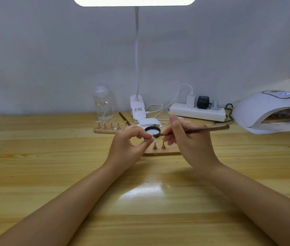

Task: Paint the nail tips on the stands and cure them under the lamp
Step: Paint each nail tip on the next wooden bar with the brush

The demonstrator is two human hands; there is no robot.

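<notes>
Two bare arms reach out over a wooden desk (51,174). The left hand (126,144) pinches a small stand with a pale nail tip (153,137) on top, between the thumb and the first finger. It holds this stand up just above a small wooden board (160,153). The right hand (190,139) is curled round a thin brush (208,129). The brush handle points off to the right, and its front end points at the nail tip in the left hand. The two hands are close together but do not touch.

Two more little stands (159,145) sit upright on the small board, each with a pale nail tip. A grey round dot (173,146) shows on the board just beside them. Right behind the hands lies a black round lid (152,130) with something white inside.

Further back on the left is a second board (105,130) with a row of stands and nail tips. Behind it stands a clear bottle (103,103). A white desk lamp (137,107) stands in the middle, and its bright head shines at the top. A white power strip (197,112) with plugs lies to the right. At the far right sits the white curing lamp (272,110), with its opening facing the desk. Something brown lies inside it, but I cannot tell what it is.
</notes>
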